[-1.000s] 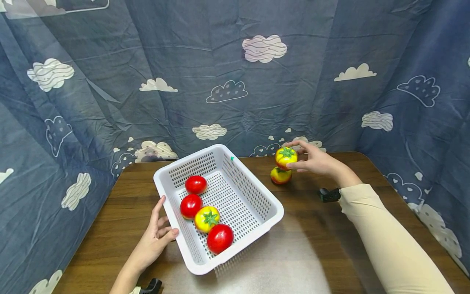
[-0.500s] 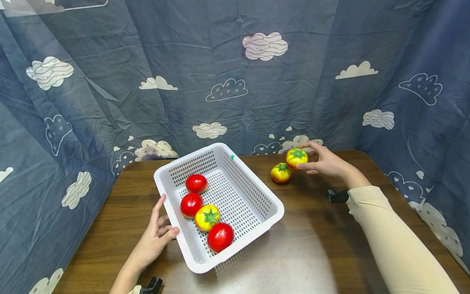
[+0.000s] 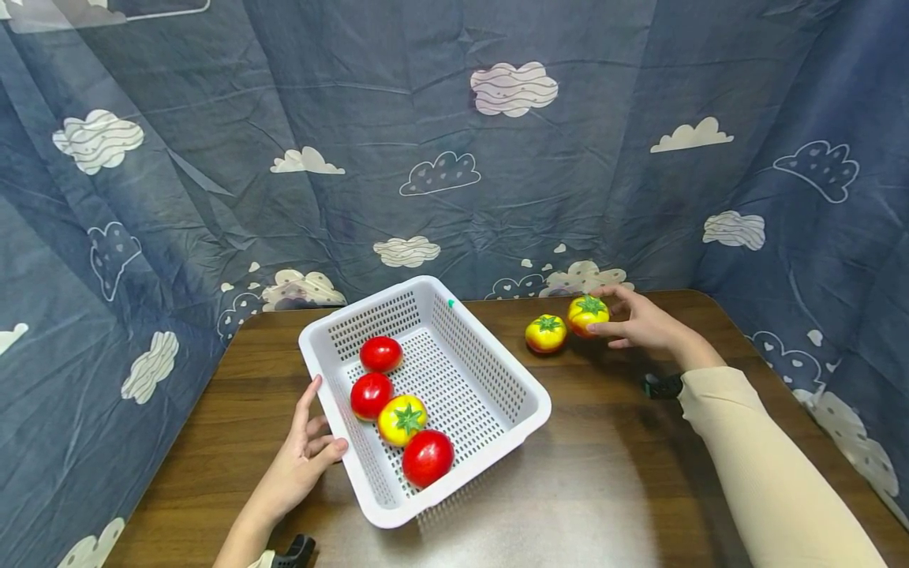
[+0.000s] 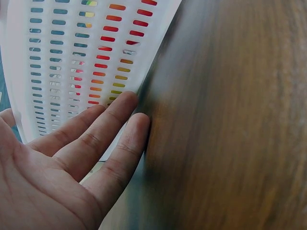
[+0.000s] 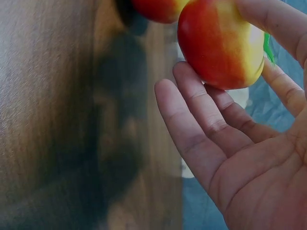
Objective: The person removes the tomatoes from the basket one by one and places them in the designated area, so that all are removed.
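Observation:
My right hand pinches a red-and-yellow toy tomato between thumb and fingers, its green leaf facing up. From the right wrist view, the tomato shows its red side, and the lower fingers stretch out loosely beneath it. Just left of it, a second such tomato sits on the table. My left hand touches the left side of a white perforated plastic basket, index finger and thumb at the rim. In the left wrist view, its nearly straight fingers lie along the basket's outer wall.
Inside the basket are three red tomatoes and a yellow one with a green leaf, lined up along the left side. The brown wooden table ends at the back against a blue cloud-print curtain.
My right hand has carried its tomato to the right and lower, from above the other tomato to beside it. The left hand and the basket have stayed put.

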`<state>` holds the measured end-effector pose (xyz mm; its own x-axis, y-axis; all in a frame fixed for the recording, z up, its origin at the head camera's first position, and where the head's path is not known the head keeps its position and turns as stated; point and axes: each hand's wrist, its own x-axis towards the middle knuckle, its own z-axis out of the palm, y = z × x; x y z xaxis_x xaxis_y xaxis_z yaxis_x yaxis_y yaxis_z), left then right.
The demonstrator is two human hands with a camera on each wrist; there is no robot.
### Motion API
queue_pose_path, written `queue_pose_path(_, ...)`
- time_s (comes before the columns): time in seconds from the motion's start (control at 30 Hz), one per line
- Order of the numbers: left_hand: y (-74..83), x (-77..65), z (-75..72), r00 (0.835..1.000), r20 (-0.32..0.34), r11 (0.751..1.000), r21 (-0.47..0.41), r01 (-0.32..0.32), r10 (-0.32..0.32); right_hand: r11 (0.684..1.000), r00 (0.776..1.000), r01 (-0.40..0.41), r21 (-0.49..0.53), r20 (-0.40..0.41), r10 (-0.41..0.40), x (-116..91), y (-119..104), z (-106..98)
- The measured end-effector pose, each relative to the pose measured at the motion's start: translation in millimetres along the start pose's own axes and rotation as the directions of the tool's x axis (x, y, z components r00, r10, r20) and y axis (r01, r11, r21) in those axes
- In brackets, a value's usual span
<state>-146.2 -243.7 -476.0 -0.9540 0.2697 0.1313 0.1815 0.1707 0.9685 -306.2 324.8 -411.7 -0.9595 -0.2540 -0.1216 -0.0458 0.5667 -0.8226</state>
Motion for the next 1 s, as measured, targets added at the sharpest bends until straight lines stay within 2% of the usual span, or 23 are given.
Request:
queue_pose_path(0.2,0.5,-0.4,0.1,1.000,-0.006,1.000,0.004,0.012,-0.012,1.000,1.000,-0.019,-0.002,0.010,0.019,-3,9,0)
queue_pose_path(0.63,2.1,-0.7,0.2,1.000,-0.010,0.999,0.022,0.028,-0.028,0.993,0.998,-0.066,-0.098,-0.009,0.065,-2,22,4)
queue_pose_path(1.0,0.6,-0.9,-0.2,1.000,-0.009,1.000,0.018,0.009,-0.009,0.996,0.998,-0.063,-0.069,0.022,0.064,0,25,10)
